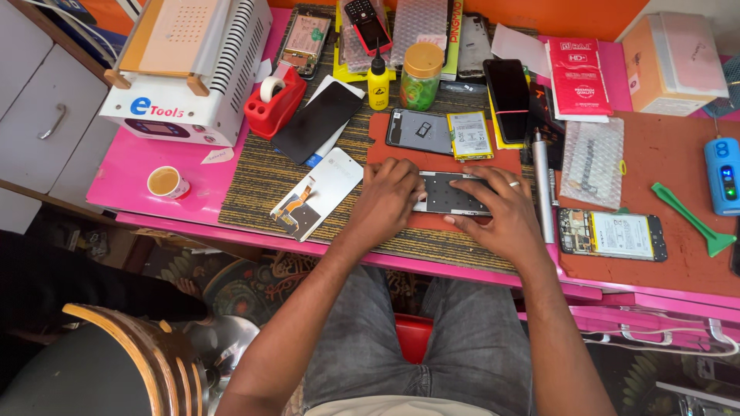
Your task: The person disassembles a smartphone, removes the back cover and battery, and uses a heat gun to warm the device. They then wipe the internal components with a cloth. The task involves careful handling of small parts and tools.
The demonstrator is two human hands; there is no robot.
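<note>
— What are the hands doing at the pink surface (154, 166)?

— Both press on an opened phone (451, 194) lying flat on a red mat (401, 146) at the near edge. The left hand (385, 202) lies over the phone's left end, fingers curled down onto it; the right hand (497, 212), a ring on one finger, holds the right end, fingers bent along its top edge.

— And around them?

— Just left of the left hand, a white screen panel (317, 192) lies tilted on a woven mat (254, 181). Behind the phone sit a grey back cover (418, 129) and a battery (469, 135), side by side. Right of the right hand a silver pen-shaped tool (542, 185) lies near a second opened phone (613, 235), with a green plastic pry tool (692, 219) beyond. A red tape dispenser (274, 100) and a white machine (185, 69) stand at far left, a small cup (166, 182) nearer.
</note>
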